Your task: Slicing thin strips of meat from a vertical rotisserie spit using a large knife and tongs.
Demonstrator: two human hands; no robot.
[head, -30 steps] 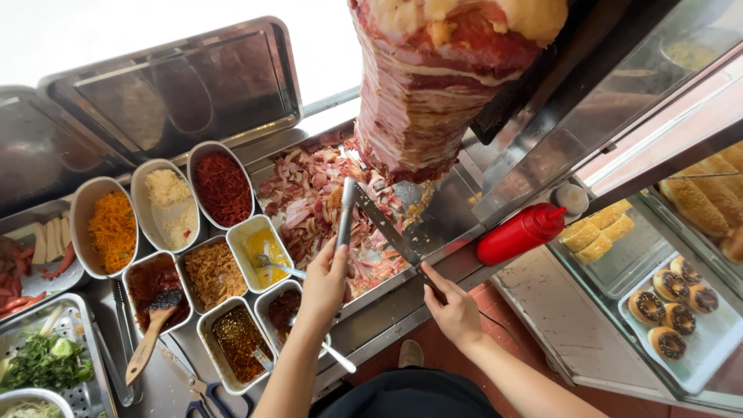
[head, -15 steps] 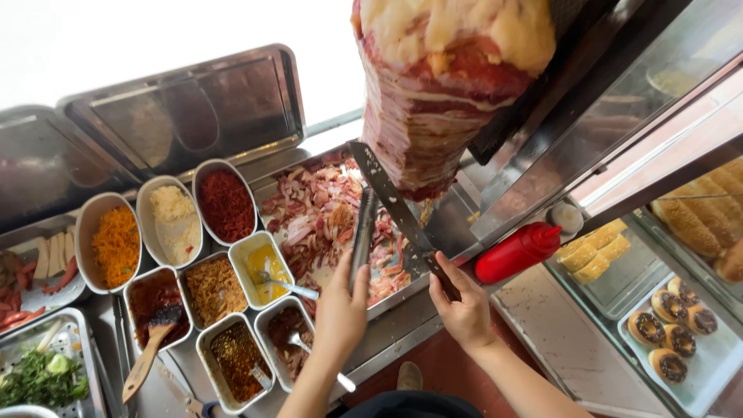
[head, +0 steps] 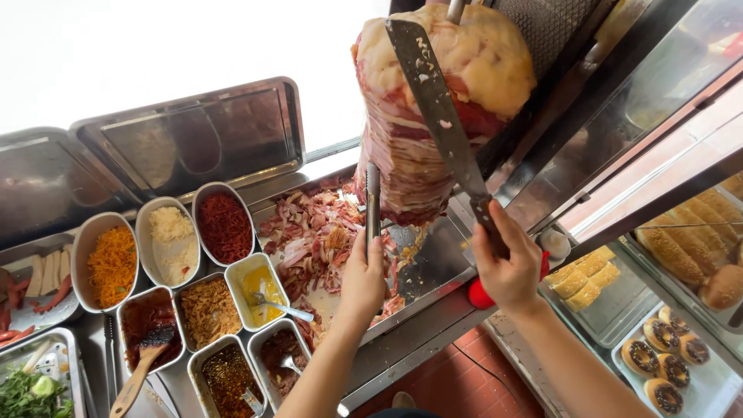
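Up goes the long knife since half a second back: then its blade lay low across the foot of the stack, now it stands tall against the face of the meat cone, tip near the crown at 12 o'clock. That big cone on its vertical spit fills the top centre, pale fat above, red layers below, placed so shavings drop straight down.

Below it, toward 7 o'clock, the steel catch tray holds a heap of sliced meat, right where cuttings would land. At 9 o'clock from the tray sits a cluster of steel tubs with orange shreds, white crumbs, red flakes, sauces and spoons, all within arm's reach.

At 4 o'clock, glass-fronted trays show bread rolls and ringed pastries, kept apart from the meat.

Right hand is clenched round the knife handle, blade angled flat to the cone's surface, a shaving posture by the look of it. Left hand grasps a slim steel tool, upright, its tip touching the cone's base at 6 o'clock, seemingly steadying or catching. A red squeeze bottle peeks out behind the right wrist.
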